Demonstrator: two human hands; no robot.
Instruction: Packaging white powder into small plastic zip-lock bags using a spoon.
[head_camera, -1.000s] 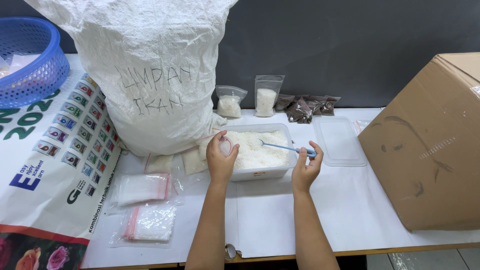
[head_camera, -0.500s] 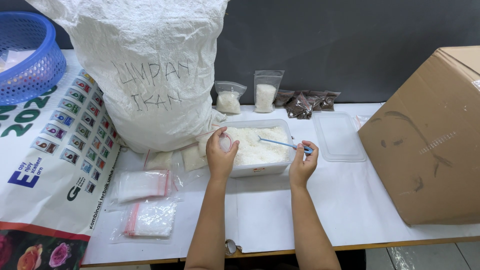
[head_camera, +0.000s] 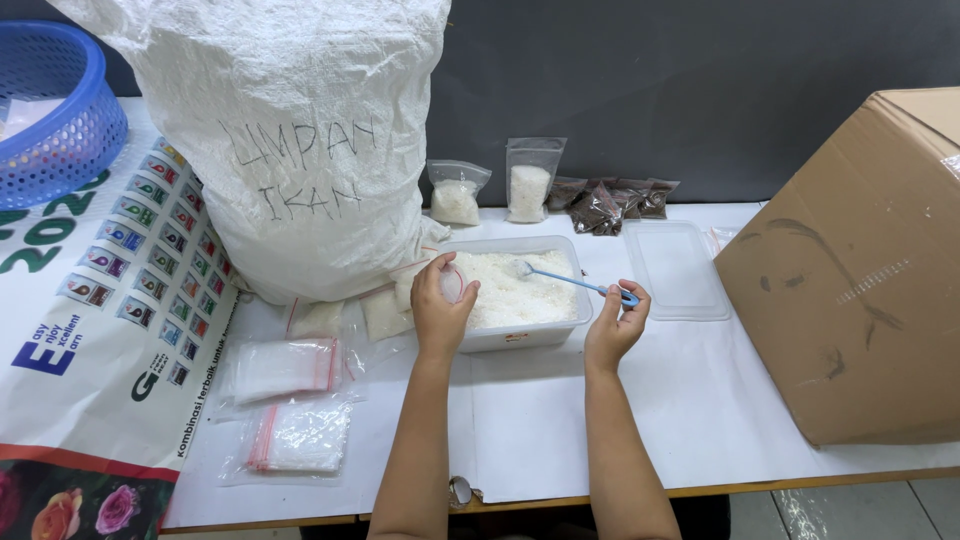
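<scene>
My left hand (head_camera: 440, 312) holds a small clear zip bag (head_camera: 452, 283) at the left edge of a clear plastic tub (head_camera: 520, 335) filled with white granules (head_camera: 515, 285). My right hand (head_camera: 615, 325) grips the handle of a thin blue spoon (head_camera: 570, 281), whose tip rests in the granules. The tub stands on the white table, just beyond both hands.
A large white woven sack (head_camera: 290, 140) stands behind the tub on the left. Filled small bags (head_camera: 528, 180) and dark packets (head_camera: 610, 200) line the back. A clear lid (head_camera: 675, 270), a cardboard box (head_camera: 850, 270), stacks of empty zip bags (head_camera: 290, 400) and a blue basket (head_camera: 50, 110) surround the spot.
The spoon's tip has dipped lower into the granules, and my right hand has shifted slightly. My left hand still holds the small bag at the tub.
</scene>
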